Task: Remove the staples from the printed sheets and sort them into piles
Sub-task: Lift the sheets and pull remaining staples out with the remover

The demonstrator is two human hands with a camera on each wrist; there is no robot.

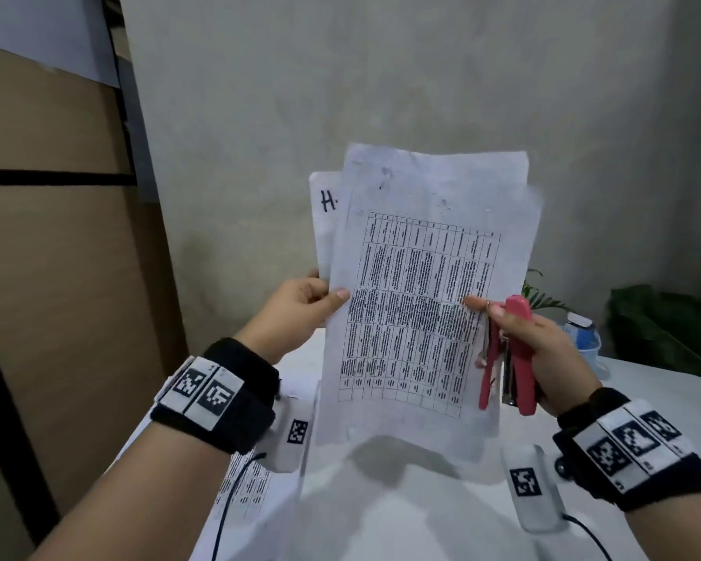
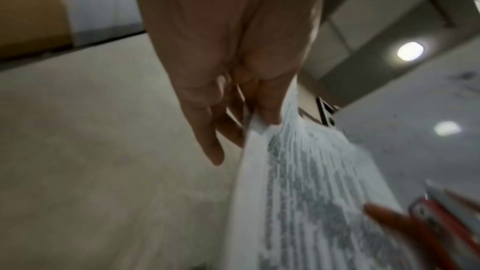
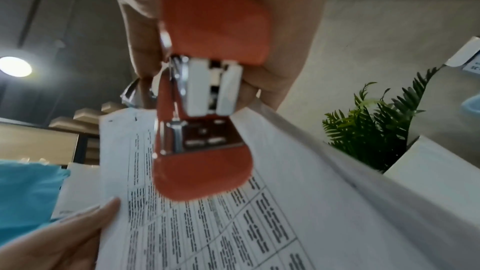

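Note:
I hold a set of printed sheets [image 1: 417, 301] upright above the white table [image 1: 401, 520]; the front page carries a dense table, and a page behind shows a handwritten "H". My left hand [image 1: 300, 305] pinches the left edge of the printed sheets [image 2: 306, 182], thumb on the front. My right hand [image 1: 543, 346] grips a red stapler [image 1: 510, 358] while its thumb and a finger pinch the right edge of the printed sheets [image 3: 259, 223]. The red stapler [image 3: 207, 89] hangs with its mouth apart over the page. The red stapler [image 2: 441, 223] shows at the lower right.
Another printed sheet [image 1: 247, 483] lies on the table at the lower left, under my left wrist. A green plant [image 1: 543, 297] and a blue-and-white container [image 1: 583, 334] stand at the table's far right. A brown panel [image 1: 57, 277] lines the left side.

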